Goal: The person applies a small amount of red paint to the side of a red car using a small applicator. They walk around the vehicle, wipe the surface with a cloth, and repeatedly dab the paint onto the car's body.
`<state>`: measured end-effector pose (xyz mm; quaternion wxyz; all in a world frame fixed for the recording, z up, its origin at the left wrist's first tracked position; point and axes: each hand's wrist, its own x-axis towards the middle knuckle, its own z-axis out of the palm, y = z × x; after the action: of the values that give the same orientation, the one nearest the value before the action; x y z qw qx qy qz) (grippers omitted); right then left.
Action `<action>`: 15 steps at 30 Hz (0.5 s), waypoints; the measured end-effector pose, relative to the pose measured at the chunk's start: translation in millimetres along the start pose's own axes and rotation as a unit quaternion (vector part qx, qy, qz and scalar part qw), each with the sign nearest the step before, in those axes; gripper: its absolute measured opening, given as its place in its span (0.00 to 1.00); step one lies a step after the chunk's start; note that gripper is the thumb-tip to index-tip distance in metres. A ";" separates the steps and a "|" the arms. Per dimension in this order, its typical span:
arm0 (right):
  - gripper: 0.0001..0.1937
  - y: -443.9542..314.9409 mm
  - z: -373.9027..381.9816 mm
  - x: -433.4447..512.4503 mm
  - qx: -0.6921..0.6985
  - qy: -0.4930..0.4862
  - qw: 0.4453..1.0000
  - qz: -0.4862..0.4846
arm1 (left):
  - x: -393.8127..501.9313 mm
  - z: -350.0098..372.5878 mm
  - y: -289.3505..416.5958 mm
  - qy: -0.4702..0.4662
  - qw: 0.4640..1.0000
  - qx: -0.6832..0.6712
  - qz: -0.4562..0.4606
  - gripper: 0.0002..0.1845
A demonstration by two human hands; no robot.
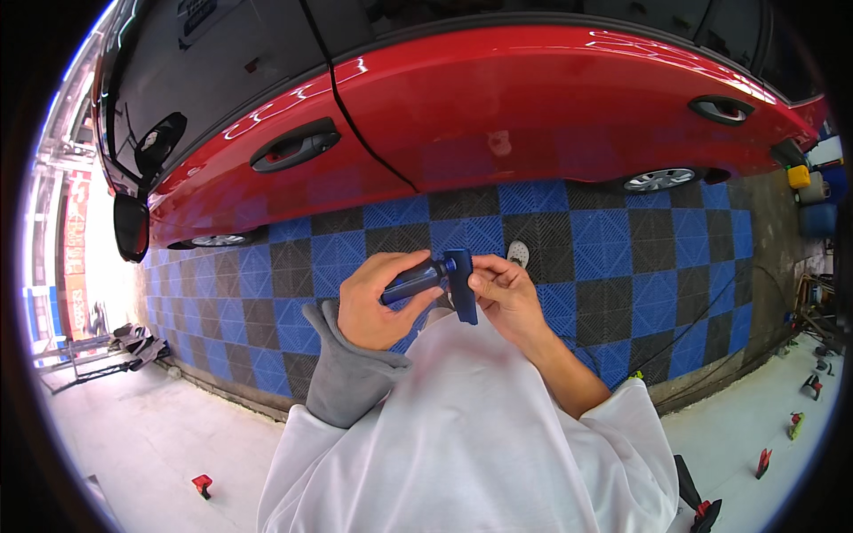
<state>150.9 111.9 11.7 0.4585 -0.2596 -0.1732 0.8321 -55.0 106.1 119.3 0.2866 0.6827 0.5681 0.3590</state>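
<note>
My left hand grips a small dark bottle, tilted with its blue neck towards the right. Between the fingers of my right hand is a flat, dark blue applicator block, held on edge. The bottle's mouth meets the upper part of the block, or lies just in front of it; I cannot tell whether they touch. Any liquid there is too small to make out. A grey cloth is draped around my left wrist and forearm. Both hands are in front of my white shirt, low before the red car.
The car's side spans the view ahead, with door handles and a side mirror jutting out. Blue and black floor tiles lie below. A cable crosses them at right. Containers stand far right; a folded metal stand is at left.
</note>
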 end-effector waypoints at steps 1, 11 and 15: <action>0.15 -0.5 -0.5 1.8 0.007 -0.016 1.000 0.002 | 0.5 -0.6 0.6 -0.001 1.000 -0.001 0.000 0.25; 0.15 2.1 1.1 13.5 0.042 0.021 0.999 0.006 | 0.9 -5.1 6.9 -0.032 0.999 0.041 0.016 0.25; 0.15 -1.5 -0.9 19.3 0.069 0.041 0.997 0.014 | -0.1 -9.0 7.6 -0.032 0.999 0.028 0.008 0.25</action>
<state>143.8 129.1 6.5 0.4707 -0.2634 -0.0929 0.8369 -58.1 104.4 130.6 0.2828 0.7062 0.5627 0.3235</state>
